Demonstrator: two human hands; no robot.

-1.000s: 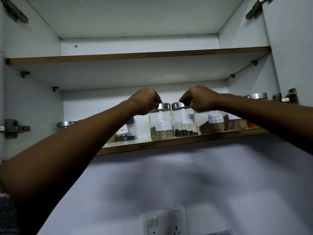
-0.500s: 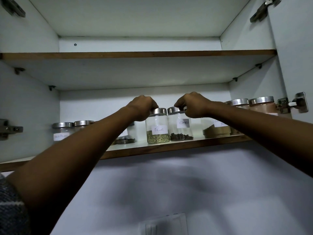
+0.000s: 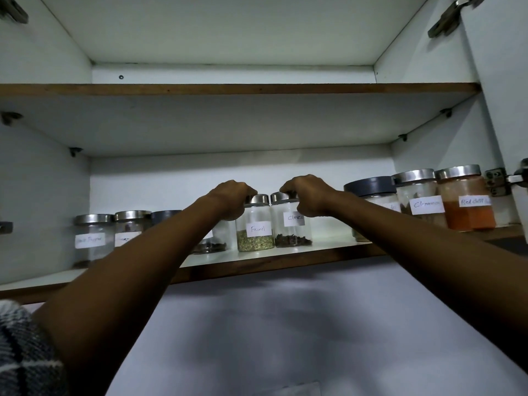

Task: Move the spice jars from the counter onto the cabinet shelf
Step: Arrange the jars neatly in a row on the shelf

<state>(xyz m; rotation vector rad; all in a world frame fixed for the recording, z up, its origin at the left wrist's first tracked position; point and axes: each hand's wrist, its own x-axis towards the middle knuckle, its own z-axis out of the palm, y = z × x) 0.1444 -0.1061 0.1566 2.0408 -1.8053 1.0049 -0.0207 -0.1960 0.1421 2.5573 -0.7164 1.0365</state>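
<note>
Glass jars with steel lids on the white cabinet shelf [image 3: 285,250], our left hand [image 3: 231,199] gripping the fennel jar [image 3: 255,224], our right hand [image 3: 310,195] gripping the cloves jar [image 3: 290,222] beside it

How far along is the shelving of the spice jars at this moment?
Done: labelled jars already line the lower shelf, including Cinnamon and Red chilli. In hand: left hand grips the Fennel jar, right hand the Cloves jar, both standing on the shelf. Left: releasing; the counter is out of view.
</note>
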